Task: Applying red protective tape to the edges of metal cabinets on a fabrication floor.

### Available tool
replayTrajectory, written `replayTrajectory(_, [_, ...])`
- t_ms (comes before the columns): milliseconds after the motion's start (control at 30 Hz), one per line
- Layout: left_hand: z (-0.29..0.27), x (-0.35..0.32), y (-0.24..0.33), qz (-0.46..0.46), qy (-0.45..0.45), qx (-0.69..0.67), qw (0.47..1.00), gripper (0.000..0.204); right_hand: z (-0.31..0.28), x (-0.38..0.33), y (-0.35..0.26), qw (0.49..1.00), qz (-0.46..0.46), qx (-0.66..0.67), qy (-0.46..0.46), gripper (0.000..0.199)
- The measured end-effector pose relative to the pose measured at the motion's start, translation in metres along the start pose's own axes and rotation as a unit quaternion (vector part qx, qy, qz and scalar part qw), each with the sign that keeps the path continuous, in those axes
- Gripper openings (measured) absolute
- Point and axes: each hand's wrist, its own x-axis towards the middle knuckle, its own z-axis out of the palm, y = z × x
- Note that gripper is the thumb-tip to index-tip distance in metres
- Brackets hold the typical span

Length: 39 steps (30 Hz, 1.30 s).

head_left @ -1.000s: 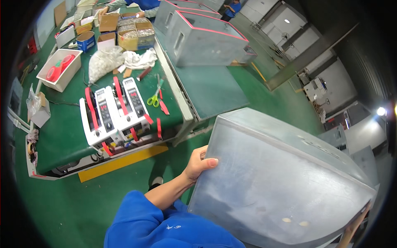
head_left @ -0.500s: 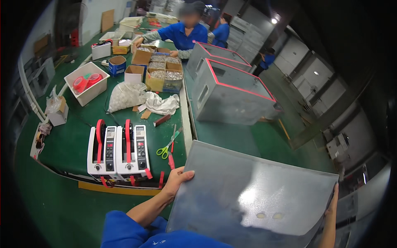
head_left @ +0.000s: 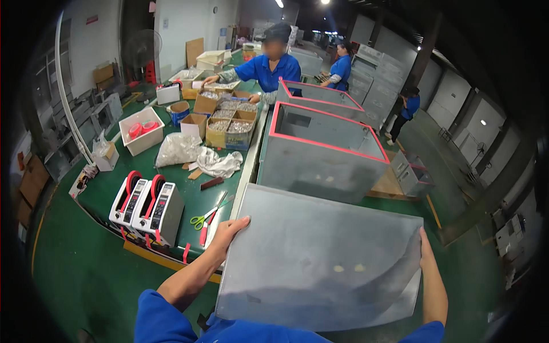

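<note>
Gripping a grey metal panel (head_left: pixel 320 263), I'm clamping my left hand (head_left: pixel 227 233) at nine o'clock and right hand (head_left: pixel 428 257) at three. Scissors (head_left: pixel 207 217) are lying at ten o'clock, beside two tape dispensers (head_left: pixel 147 207).

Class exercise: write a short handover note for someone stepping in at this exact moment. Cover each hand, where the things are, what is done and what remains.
Left hand: grips the left edge of the grey metal box.
Right hand: grips its right edge.
Box: held in the air, in front of the green worktable.
Done: box lifted and carried in both hands.
Left: it is not yet set down; two open grey boxes with red-taped rims stand just ahead.
</note>
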Motion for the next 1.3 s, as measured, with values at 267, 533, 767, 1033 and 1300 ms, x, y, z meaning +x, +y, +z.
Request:
replayTrajectory(267, [0.042,0.053,0.017,-0.079,0.034,-0.033,0.996,0.048,-0.006,0.108,0.005,0.989,0.09,-0.095,-0.063,0.067])
replayTrajectory(533, [0.05,0.066,0.019,-0.056,0.077,0.028,0.995,0.052,0.009,0.108,-0.02,0.803,0.069,-0.587,0.076,0.069])
replayTrajectory(767, [0.006,0.087,-0.007,-0.008,0.126,0.047,0.991,0.051,0.09,-0.081,0.009,0.69,-0.539,-0.475,-0.087,0.057])
replayTrajectory(1033, [-0.118,0.001,-0.081,0.325,0.381,0.045,0.864,0.02,0.154,-0.11,0.108,0.472,-0.654,-0.591,-0.023,0.024])
replayTrajectory(1300, [-0.02,-0.102,-0.189,0.423,-0.122,0.472,0.764,0.026,0.171,-0.095,0.08,0.457,-0.681,-0.571,0.041,0.018])
